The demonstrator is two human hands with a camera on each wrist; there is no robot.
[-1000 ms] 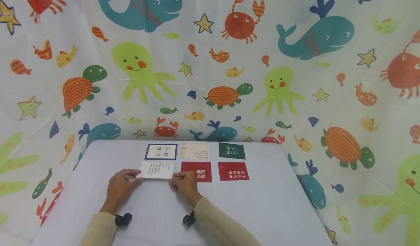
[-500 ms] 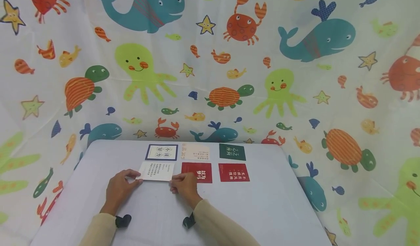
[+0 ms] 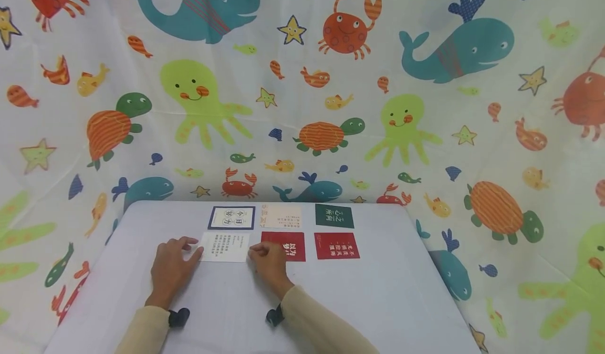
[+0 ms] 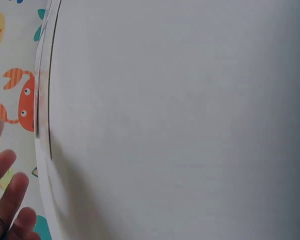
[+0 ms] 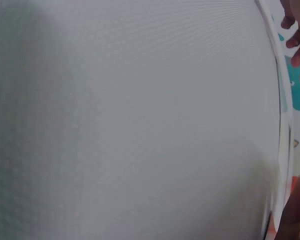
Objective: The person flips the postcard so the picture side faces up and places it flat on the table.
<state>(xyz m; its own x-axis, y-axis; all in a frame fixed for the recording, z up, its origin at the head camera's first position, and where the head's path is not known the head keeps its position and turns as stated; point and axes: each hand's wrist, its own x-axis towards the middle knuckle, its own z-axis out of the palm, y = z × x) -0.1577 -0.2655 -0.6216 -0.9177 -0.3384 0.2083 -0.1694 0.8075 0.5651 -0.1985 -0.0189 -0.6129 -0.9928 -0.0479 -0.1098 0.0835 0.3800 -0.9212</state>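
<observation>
A white card [image 3: 225, 247] with dark printed characters lies flat on the table in the head view, between the two hands. At its left edge is the left hand [image 3: 174, 270], thumb and fingers spread apart with the thumb tip right by the card. The right hand [image 3: 271, 266] has loosely bent fingers, their tips just off the card's right edge, and it partly covers a red card [image 3: 295, 248] with white characters. Fingertips of the left hand [image 4: 12, 197] show in the left wrist view, apart from each other.
Behind lie a blue-bordered card [image 3: 231, 218], a cream card [image 3: 281, 217] and a green card [image 3: 334, 216]. Another red card [image 3: 337, 246] is at the right of the front row. The white-covered table [image 3: 368, 301] ends at a sea-animal curtain [image 3: 283, 81].
The white card's near edge has gone down flat onto the table. The left hand has let go and spread its fingers, and the right fingers have come off the card's edge.
</observation>
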